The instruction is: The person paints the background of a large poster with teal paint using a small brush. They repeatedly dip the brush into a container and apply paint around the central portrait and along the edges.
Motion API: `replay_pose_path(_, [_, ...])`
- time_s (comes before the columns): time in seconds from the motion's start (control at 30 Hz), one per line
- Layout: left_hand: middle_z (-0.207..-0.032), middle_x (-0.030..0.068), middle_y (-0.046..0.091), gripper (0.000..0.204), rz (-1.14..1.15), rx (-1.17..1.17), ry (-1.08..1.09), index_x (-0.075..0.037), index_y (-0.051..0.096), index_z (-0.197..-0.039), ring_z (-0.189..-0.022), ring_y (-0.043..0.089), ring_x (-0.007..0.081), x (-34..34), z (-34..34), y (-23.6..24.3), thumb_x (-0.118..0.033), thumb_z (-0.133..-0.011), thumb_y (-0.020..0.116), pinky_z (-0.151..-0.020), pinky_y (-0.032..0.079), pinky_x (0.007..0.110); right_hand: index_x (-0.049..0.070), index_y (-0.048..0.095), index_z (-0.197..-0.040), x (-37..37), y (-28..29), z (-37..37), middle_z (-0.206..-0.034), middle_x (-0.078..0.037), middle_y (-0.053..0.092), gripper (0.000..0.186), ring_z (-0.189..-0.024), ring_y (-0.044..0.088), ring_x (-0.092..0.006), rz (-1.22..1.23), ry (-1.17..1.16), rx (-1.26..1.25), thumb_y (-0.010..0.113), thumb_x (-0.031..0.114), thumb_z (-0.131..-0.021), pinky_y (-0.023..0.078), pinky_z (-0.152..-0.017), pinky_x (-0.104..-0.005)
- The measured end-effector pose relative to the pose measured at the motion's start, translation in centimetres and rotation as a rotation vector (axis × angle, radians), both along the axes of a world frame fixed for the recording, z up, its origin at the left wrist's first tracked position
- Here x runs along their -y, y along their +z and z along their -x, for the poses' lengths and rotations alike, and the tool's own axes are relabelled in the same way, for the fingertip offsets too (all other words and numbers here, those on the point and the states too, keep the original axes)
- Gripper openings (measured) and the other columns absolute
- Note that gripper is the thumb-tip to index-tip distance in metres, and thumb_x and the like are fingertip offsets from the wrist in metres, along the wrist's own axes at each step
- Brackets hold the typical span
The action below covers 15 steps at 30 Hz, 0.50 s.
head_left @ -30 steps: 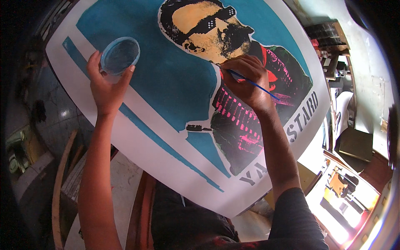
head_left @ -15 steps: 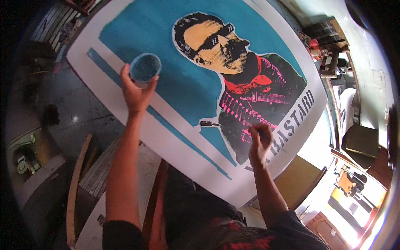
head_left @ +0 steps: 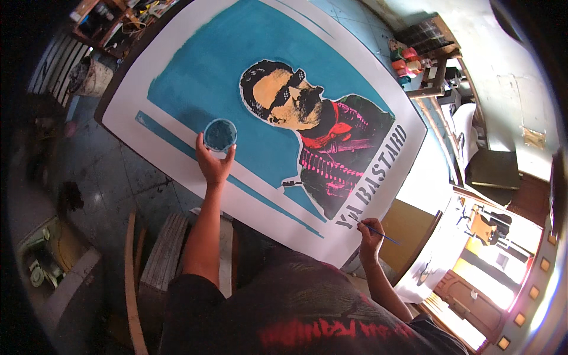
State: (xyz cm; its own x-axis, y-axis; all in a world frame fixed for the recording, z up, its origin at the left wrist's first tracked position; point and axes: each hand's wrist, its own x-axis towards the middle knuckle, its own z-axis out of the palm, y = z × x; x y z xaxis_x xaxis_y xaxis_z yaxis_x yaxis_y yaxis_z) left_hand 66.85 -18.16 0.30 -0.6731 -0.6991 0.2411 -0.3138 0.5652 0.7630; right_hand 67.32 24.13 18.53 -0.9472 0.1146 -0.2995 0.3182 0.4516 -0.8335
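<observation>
A large white sheet [head_left: 133, 142] bears a painted figure [head_left: 290, 100] with dark glasses and a red neckerchief against a teal ground [head_left: 195, 77]. Over its near left part, my left hand [head_left: 216, 165] grips a round, shallow tub [head_left: 220, 135] of dark teal paint from below, thumb and fingers on its sides. At the near right edge, beside the black lettering [head_left: 378, 171], my right hand [head_left: 371, 236] pinches a thin blue-handled paintbrush [head_left: 387, 238]. The bristle end points toward the first letters; whether it touches the sheet I cannot tell.
Several paint jars [head_left: 408, 64] stand on a rack at the far right. A brown board [head_left: 408, 231] lies right of my right hand. Wooden strips [head_left: 163, 254] lean at the near left, above a tiled floor [head_left: 112, 171]. Cluttered shelves [head_left: 112, 23] fill the far left.
My right hand has moved from over the figure's chest to the sheet's near edge, and the brush now shows clearly. My left hand still holds the tub. The whole view has shifted.
</observation>
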Motion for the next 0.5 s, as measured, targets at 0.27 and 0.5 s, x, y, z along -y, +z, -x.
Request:
replay_pose_path(0.27, [-0.134,0.0207,0.036,0.093,-0.090,0.009,-0.032,-0.001,0.028,-0.139,-0.118,0.045,0.0350,0.8,-0.6,1.0,-0.032,-0.070,0.083,-0.092,0.046,0.043,0.000,0.059,-0.081,3.6,2.2,-3.1,-0.074,-0.005,0.058,0.004,-0.071,0.055,-0.0126,-0.015,-0.144,0.014,0.061,0.001,-0.078,0.045,-0.068,-0.0262])
replay_pose_path(0.5, [-0.136,0.0215,0.033,0.090,-0.308,-0.053,-0.092,-0.001,0.022,-0.139,-0.124,0.041,0.0340,2.1,-0.6,2.5,-0.021,-0.073,0.081,-0.103,0.037,0.045,0.000,0.059,-0.084,5.4,0.1,-4.3,-0.078,-0.005,0.059,0.005,-0.073,0.055,-0.0130,0.050,-0.232,0.026,0.062,0.003,-0.080,0.045,-0.068,-0.0269])
